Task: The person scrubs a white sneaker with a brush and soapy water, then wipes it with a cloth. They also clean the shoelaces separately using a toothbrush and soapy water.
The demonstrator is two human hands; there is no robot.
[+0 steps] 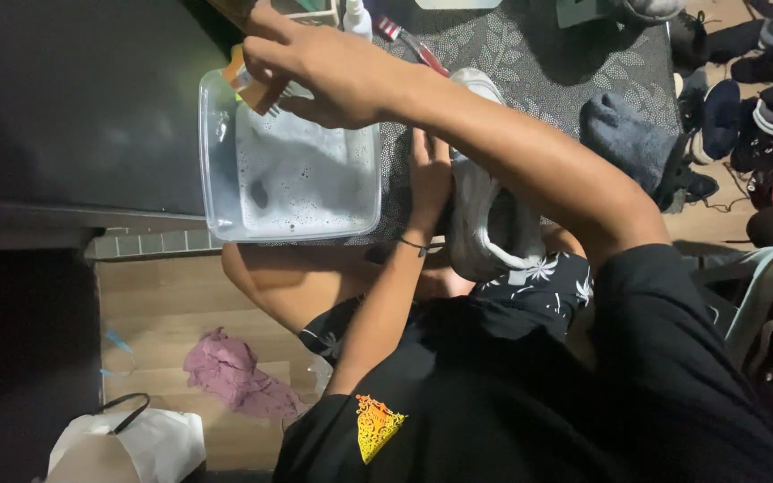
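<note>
black-sleeved arms reach out from the camera. right hand (328,76) pinches an orange-handled brush (257,89) above the near corner of a clear tub of soapy water (293,174) on a patterned mat (539,63). left hand (428,174), fingers spread flat, steadies a white sneaker (485,215) on the lap, just beside the tub.

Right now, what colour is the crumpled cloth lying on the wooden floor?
The crumpled cloth is dusty pink-purple, seen in the head view.
</note>
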